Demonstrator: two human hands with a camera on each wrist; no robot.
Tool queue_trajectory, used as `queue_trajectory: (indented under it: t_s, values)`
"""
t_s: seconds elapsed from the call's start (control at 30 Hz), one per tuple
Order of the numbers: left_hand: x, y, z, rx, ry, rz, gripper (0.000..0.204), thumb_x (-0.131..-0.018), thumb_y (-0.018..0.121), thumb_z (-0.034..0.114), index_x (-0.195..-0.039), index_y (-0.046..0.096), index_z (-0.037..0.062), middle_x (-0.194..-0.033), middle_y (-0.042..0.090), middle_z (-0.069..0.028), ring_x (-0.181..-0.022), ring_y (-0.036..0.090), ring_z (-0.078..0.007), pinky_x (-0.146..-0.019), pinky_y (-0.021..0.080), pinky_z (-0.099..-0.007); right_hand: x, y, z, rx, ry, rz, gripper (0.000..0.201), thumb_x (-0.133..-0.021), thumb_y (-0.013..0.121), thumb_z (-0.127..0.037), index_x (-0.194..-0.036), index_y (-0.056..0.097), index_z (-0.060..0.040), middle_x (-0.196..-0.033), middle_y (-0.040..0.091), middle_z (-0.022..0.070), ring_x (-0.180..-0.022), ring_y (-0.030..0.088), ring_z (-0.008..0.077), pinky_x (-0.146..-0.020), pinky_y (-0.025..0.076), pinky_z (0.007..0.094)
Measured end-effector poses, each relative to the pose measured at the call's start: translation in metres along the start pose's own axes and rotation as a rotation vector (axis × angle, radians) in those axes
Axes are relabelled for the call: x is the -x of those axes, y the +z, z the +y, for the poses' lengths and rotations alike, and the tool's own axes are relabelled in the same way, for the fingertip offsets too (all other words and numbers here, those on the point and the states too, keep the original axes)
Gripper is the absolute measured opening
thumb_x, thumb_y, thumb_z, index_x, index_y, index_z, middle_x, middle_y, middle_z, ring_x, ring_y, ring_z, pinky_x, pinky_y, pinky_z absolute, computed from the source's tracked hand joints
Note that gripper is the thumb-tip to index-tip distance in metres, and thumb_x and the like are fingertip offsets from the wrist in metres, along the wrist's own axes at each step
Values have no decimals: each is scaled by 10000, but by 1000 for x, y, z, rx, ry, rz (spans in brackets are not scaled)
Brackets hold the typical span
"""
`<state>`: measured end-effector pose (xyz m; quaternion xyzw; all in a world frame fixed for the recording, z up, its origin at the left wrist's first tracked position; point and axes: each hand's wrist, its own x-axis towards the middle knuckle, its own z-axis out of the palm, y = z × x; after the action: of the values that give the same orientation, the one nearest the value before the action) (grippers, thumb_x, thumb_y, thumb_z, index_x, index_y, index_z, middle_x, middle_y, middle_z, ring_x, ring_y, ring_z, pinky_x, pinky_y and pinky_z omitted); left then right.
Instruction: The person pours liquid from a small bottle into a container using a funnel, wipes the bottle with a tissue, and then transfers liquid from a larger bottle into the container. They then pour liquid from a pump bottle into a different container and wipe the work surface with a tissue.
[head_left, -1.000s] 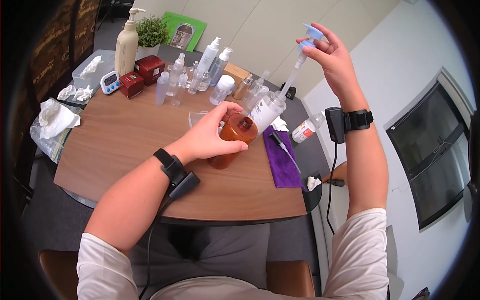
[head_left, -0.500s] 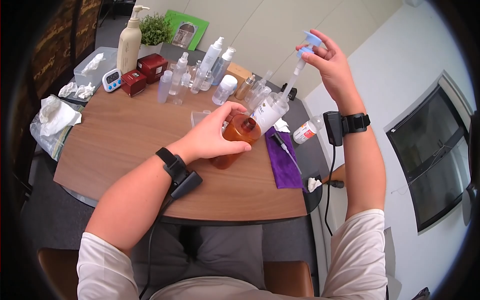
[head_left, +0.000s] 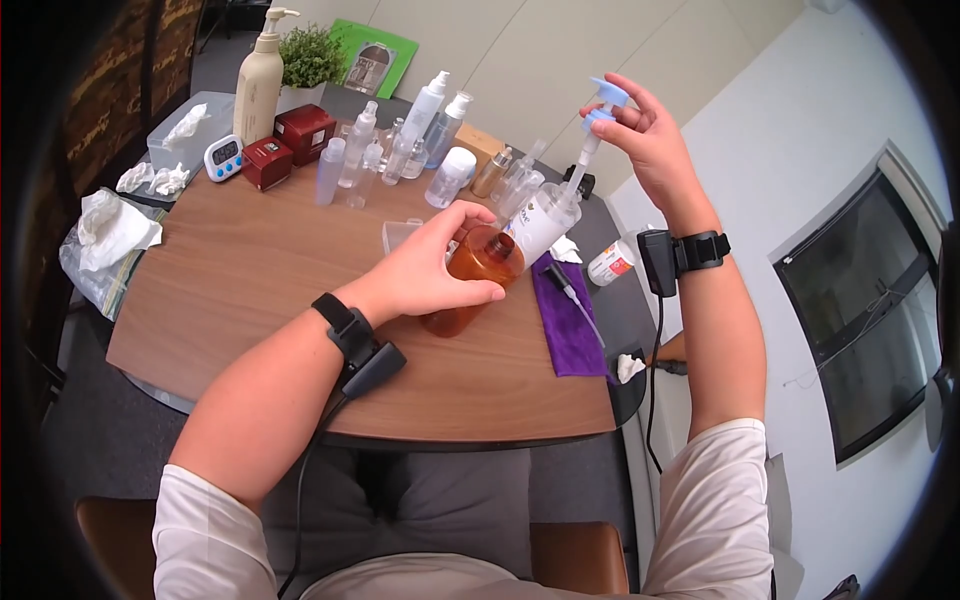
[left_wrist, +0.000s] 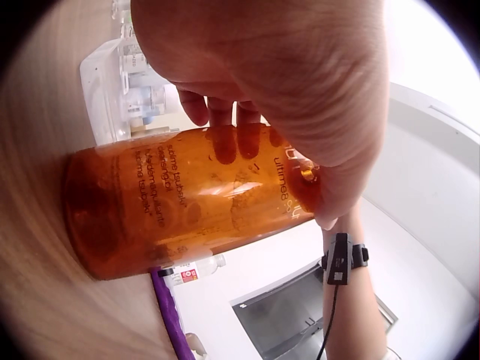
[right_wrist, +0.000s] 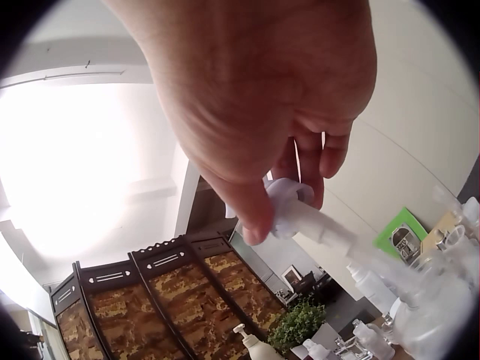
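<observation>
My left hand (head_left: 440,262) grips an uncapped amber bottle (head_left: 487,258), thumb on the near side and fingers behind it. In the left wrist view the amber bottle (left_wrist: 187,199) is see-through, with printed text and the fingers showing through. High on the right, my right hand (head_left: 655,155) pinches the light blue collar of a pump head (head_left: 603,105) between thumb and fingers. Its pale tube (head_left: 583,165) slants down into the mouth of a clear bottle with a white label (head_left: 543,222), right behind the amber one. The right wrist view shows the collar (right_wrist: 289,206) at the thumb tip.
A purple cloth (head_left: 568,325) with a black pump (head_left: 560,280) on it lies right of the bottles. Behind stand several clear bottles (head_left: 360,150), a white-capped jar (head_left: 450,178), red boxes (head_left: 268,163), a timer (head_left: 224,158) and a tall beige pump bottle (head_left: 258,90).
My right hand has come down and a little left, and the pump's tube reaches further into the clear bottle. The left hand keeps its hold on the amber bottle.
</observation>
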<state>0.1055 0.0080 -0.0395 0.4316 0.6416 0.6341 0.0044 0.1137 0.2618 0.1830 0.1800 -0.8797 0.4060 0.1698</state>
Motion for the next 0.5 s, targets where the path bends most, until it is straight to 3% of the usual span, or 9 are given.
queue_trajectory:
  t_s: [0.5]
  values:
    - [0, 0, 1, 0, -22, -9, 835, -768, 918, 319, -1451, 504, 76, -1377, 588, -72, -1287, 552, -200, -1106, 417, -369, -8, -16, -7, -7, -67, 30, 817, -904, 830, -125, -1566, 396, 79, -1228, 748, 201, -1176, 691, 229, -1124, 477, 395]
